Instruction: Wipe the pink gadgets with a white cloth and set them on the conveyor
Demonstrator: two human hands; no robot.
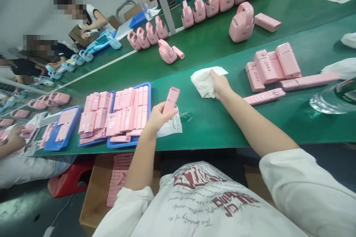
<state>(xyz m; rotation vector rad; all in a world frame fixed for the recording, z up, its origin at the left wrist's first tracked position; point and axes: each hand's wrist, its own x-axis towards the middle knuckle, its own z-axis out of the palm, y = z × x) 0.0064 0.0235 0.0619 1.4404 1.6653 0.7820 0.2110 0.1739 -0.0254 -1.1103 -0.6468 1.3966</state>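
My left hand (156,119) is closed around a pink rectangular plastic case (171,100), held tilted above the green table. A crumpled white cloth (205,81) is pinched in my right hand (221,84), farther out and to the right. Beneath my left hand lies a white sheet (174,125), partly covered by the hand. Just left of that hand, a blue tray (149,96) is filled with similar pink cases (128,114). Several more pink cases (274,64) are grouped on the table to the right of my right hand.
Pink handled units (241,22) line the green conveyor beyond the table. A clear glass-like container (328,100) stands at the right. More blue trays (62,129) sit leftward. An open cardboard box (96,192) is below the table. Several people work across and at left.
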